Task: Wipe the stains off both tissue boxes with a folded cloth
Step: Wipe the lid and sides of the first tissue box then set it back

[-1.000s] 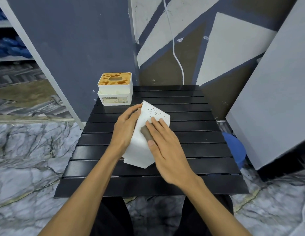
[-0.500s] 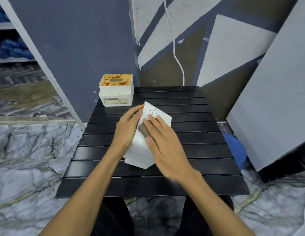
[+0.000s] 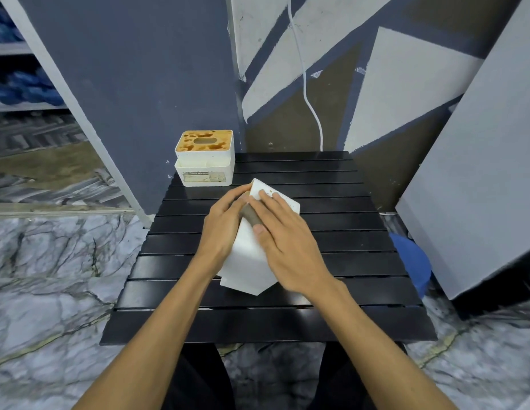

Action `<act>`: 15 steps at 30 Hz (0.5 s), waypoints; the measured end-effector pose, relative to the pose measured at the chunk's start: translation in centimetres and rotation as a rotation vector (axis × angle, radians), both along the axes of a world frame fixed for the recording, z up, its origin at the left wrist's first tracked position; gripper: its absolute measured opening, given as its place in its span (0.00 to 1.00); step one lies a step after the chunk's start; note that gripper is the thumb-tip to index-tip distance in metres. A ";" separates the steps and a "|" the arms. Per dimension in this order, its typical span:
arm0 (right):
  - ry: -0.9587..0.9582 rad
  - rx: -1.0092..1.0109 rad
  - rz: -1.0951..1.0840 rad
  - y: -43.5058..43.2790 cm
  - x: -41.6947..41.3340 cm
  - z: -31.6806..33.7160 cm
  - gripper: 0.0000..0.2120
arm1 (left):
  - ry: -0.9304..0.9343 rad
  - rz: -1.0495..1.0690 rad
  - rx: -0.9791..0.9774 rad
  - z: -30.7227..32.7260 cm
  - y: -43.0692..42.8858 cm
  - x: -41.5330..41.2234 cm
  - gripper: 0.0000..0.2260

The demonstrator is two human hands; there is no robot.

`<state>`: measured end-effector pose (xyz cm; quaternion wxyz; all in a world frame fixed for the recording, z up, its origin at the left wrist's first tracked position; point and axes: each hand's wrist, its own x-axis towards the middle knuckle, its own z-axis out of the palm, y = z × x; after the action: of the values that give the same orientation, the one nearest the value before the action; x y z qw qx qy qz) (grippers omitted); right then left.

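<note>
near tissue box (image 3: 248, 261): white, lying tilted on the table between both hands. Its far corner sticks out past the fingertips and its near corner points toward the person.
folded cloth (image 3: 249, 216): grey-brown wad on the box's upper face, showing in the gap between the 2 hands.
right hand (image 3: 290, 250): lies flat across the box, fingers stretched out and pressing down on the cloth, thumb at the cloth's near end. Cannot tell whether the thumb pinches it.
left hand (image 3: 221, 229): just left of the cloth, fingers curled round the box's left side and gripping it.
specks (image 3: 269, 192): a few small brown dots on the white face just beyond the right fingertips.
table (image 3: 332, 232): black and slatted, under the grip, bare slats to the right of it.
far tissue box (image 3: 204, 170): beyond the grip and to its left, upright at the table's back left corner, apart from both hands.
stains (image 3: 210, 142): brown-orange blotches across that box's lid, around its oval slot.
label (image 3: 202, 174): worn strip on the front of the far box.
cable (image 3: 309, 99): white, hanging down the painted wall beyond the grip.
floor (image 3: 50, 276): marble-patterned, around the table.
</note>
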<state>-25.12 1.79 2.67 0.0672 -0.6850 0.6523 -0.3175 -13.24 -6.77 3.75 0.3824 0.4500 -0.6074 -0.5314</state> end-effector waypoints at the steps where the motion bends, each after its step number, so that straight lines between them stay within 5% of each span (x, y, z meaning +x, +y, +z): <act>1: -0.031 0.003 -0.018 -0.3 -0.4 0.0 0.24 | -0.006 0.009 0.011 0.1 0.0 0.0 0.12; 15: -0.091 0.045 -0.078 -0.7 -1.0 -0.4 0.25 | -0.060 0.006 -0.021 0.2 0.0 -0.3 0.11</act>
<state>-26.08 1.13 2.31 0.0995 -0.6422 0.6818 -0.3361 -13.54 -6.76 3.98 0.3704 0.4634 -0.6228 -0.5101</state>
